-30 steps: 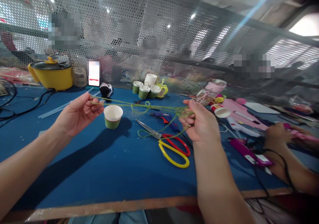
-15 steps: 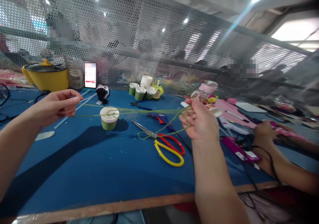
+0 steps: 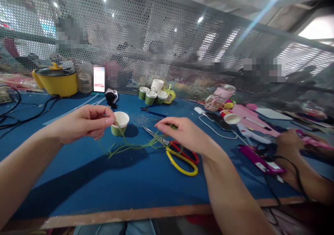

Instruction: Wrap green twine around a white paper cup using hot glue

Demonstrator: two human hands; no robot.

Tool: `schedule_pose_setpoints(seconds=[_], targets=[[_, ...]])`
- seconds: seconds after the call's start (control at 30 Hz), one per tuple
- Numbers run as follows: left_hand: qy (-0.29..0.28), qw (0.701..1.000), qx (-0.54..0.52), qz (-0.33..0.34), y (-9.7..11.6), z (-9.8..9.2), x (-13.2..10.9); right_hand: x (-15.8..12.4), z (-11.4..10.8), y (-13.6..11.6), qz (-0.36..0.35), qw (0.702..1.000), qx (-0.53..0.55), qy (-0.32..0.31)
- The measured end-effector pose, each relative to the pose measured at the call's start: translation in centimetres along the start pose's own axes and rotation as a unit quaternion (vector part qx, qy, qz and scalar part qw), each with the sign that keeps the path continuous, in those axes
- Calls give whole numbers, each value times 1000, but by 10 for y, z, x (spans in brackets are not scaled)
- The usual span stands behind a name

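Note:
Green yarn [image 3: 135, 146] hangs slack in loose strands between my two hands. My left hand [image 3: 91, 123] pinches one part of it between thumb and fingers, just left of a white paper cup [image 3: 120, 123] with a green lower band. Bunched yarn shows in the closed fingers of my right hand [image 3: 176, 128], above scissors [image 3: 180, 155] with one red and one yellow handle. The scissors lie on the blue table, blades pointing to the far left and partly behind the yarn.
Behind are several green-and-white cups [image 3: 150, 96], pliers [image 3: 153, 111] and a lit phone [image 3: 99, 78]. A yellow pot [image 3: 56, 81] stands far left. At right lie a dark phone [image 3: 220, 121] on a white cable and a purple power strip [image 3: 258, 160], beside another person's arm [image 3: 300, 158].
My hands have come closer together and lower, and the yarn has gone from taut to slack. It no longer crosses over the cup. The view has shifted slightly left.

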State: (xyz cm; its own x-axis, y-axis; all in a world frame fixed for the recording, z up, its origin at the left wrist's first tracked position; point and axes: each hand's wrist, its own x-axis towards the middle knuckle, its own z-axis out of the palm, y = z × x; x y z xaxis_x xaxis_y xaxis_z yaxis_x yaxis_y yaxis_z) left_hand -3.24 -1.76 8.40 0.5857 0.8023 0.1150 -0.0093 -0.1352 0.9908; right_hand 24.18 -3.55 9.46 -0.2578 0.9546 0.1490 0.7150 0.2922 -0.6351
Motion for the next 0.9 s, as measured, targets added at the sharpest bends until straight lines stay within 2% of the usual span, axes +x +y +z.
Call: schedule_pose_setpoints(seconds=[0.07, 0.17, 0.27, 0.4, 0.47, 0.53, 0.6, 0.63, 0.77, 0.83, 0.87, 0.9], targets=[[-3, 1000, -4, -6, 3, 13, 3, 1, 11, -12, -21, 997, -38, -58], [-36, 999, 30, -17, 6, 29, 8, 1, 32, -25, -68, 994, -21, -82], [-66, 994, 82, -11, 5, 34, 13, 0, 47, -30, -116, 986, 15, -118], [-67, 982, 171, -30, -10, 23, 15, 1, 43, -22, -45, 996, -24, -78], [-47, 961, 272, -15, -18, 16, 12, 3, 38, -14, -16, 994, -72, -76], [8, 922, 386, 30, -21, 14, 6, 5, 36, -5, 1, 990, -112, -86], [30, 882, 468, 45, -19, 17, -1, 7, 38, 1, 18, 987, -130, -91], [22, 863, 503, 36, -18, 21, -5, 8, 39, 3, 25, 987, -131, -95], [-152, 823, 544, -56, -24, 38, -18, 6, 45, 6, 29, 989, -110, -95], [-178, 806, 560, -69, -33, 43, -21, 3, 47, 4, 19, 991, -87, -101], [-193, 808, 552, -67, -38, 44, -21, 1, 48, 3, 13, 991, -71, -115], [-209, 822, 527, -56, -41, 44, -20, -1, 50, 1, 7, 989, -53, -139]])
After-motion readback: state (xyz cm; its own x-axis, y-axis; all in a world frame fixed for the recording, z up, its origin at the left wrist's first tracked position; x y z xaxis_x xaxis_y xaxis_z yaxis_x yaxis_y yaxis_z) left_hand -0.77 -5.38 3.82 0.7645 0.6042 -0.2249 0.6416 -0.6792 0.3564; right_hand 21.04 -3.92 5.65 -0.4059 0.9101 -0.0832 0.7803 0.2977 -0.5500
